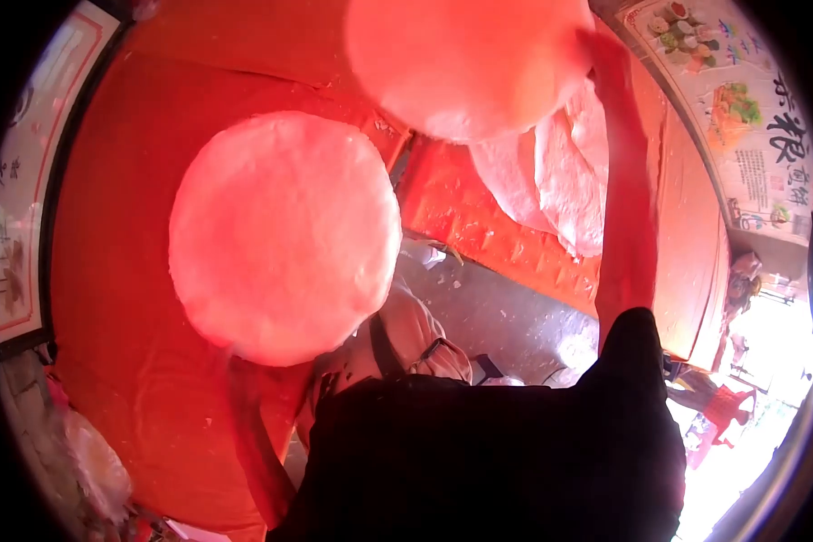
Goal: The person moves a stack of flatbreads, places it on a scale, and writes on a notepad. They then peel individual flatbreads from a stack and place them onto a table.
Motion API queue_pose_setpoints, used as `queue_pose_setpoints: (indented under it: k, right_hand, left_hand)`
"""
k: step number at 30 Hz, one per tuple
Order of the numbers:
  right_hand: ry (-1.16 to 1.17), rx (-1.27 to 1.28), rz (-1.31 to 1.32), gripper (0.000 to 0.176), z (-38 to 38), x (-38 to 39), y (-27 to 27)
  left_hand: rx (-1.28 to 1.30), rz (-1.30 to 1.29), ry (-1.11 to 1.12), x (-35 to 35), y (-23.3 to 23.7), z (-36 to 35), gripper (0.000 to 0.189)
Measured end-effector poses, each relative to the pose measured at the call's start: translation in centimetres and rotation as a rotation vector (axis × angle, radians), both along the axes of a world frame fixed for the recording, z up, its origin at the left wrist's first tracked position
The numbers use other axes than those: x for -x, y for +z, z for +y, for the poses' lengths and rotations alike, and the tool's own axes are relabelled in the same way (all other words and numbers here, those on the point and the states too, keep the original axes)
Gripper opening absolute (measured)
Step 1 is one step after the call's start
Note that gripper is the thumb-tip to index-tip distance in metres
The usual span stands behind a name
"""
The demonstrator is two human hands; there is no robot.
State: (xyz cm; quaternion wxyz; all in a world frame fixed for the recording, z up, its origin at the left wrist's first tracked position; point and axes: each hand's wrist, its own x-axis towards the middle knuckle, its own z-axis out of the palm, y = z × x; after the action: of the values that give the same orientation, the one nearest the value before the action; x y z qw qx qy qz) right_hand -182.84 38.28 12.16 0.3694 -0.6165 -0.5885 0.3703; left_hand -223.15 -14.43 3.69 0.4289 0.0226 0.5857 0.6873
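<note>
- Red cloth lies behind two round, pale dough discs: the left disc mid-frame and the top disc above it.
- My one right hand meets the top disc's edge; I cannot tell my fingers' grip.
- My left hand is hidden under the left disc.

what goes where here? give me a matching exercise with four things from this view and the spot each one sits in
Things:
1 left round disc
2 upper round disc
3 thin sheets
4 poster

Places:
a far right edge of the view
b top of the view, at the right hand
c left of centre
d just under the upper round disc, beside the raised forearm

Pairs: 1-c, 2-b, 3-d, 4-a
</note>
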Motion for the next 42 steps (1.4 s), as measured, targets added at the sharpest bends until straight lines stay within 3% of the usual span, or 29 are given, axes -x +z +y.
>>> queue_pose_setpoints:
  k: [2,3,4,6,7,8,10,13,19,20,22,23,25,28,31,34,35,39,41,42]
  right_hand:
    - [-0.055,-0.152,-0.267,0.031,-0.6,-0.4,-2.2]
    - [-0.06,-0.797,-0.46,0.037,-3.2,2.2,-4.8]
    - [-0.077,-0.577,-0.453,0.036,-6.9,5.1,-6.0]
    - [0.377,-0.153,0.05,0.039,-15.8,13.1,-7.1]
    - [0.615,0.091,0.177,0.041,-21.4,17.3,-7.3]
    - [0.819,0.307,0.22,0.044,-27.2,20.9,-6.7]
    - [1.057,0.482,0.193,0.045,-34.8,25.7,-6.4]
    - [1.113,0.575,0.228,0.043,-38.0,28.1,-6.2]
    - [1.126,0.841,0.419,0.039,-36.6,27.4,-7.2]
    - [1.144,0.83,0.417,0.038,-37.5,27.9,-6.9]
    - [1.077,0.51,0.146,0.041,-40.0,29.3,-5.4]
    - [1.124,0.524,0.071,0.042,-40.1,29.7,-5.3]
    - [1.11,0.628,0.204,0.04,-38.7,29.1,-6.2]
    - [1.102,0.563,0.232,0.033,-38.3,28.2,-6.9]
    - [1.145,0.135,-0.168,0.026,-41.9,29.8,-7.6]
    - [1.054,0.277,-0.059,0.027,-41.5,30.2,-8.9]
    - [0.973,0.436,0.017,0.029,-41.3,29.6,-8.6]
    - [1.189,-0.069,-0.037,0.02,-44.2,30.9,-10.9]
    - [1.384,-0.132,-0.41,0.03,-43.2,31.4,-10.6]
    - [1.298,-0.089,-0.305,0.026,-41.3,30.5,-9.4]
  left_hand:
    - [0.004,0.001,0.007,0.0,-0.2,-0.1,0.034]
    - [0.006,0.007,0.009,0.0,-0.1,-0.2,0.034]
    - [0.01,0.014,0.008,0.0,-0.1,-0.3,0.034]
    - [0.018,0.027,0.019,-0.2,0.0,-0.6,0.034]
    - [0.022,0.039,0.024,-0.3,0.0,-0.6,0.034]
    - [0.022,0.043,0.029,-0.4,0.0,-0.6,0.034]
    - [0.008,0.049,0.039,-0.3,0.2,-0.4,0.034]
    - [-0.002,0.047,0.053,-0.3,0.9,-1.1,0.034]
    - [-0.023,0.039,0.086,-0.6,1.4,-1.7,0.034]
    - [-0.022,0.039,0.085,-0.7,1.4,-1.6,0.034]
    - [-0.031,0.041,0.089,-0.6,1.5,-1.5,0.034]
    - [-0.028,0.045,0.083,-0.8,1.6,-1.5,0.034]
    - [-0.034,0.041,0.087,-0.8,1.5,-1.3,0.034]
    - [-0.033,0.04,0.083,-1.0,1.5,-1.1,0.034]
    - [-0.033,0.039,0.079,-1.0,1.5,-1.1,0.034]
    - [-0.029,0.037,0.076,-1.3,1.4,-1.1,0.034]
    - [-0.031,0.037,0.076,-1.3,1.4,-0.9,0.035]
    - [-0.024,0.046,0.072,-1.6,1.0,-0.6,0.035]
    - [-0.029,0.042,0.044,-1.6,0.3,-0.1,0.035]
    - [-0.033,0.038,0.035,-1.4,0.1,0.0,0.035]
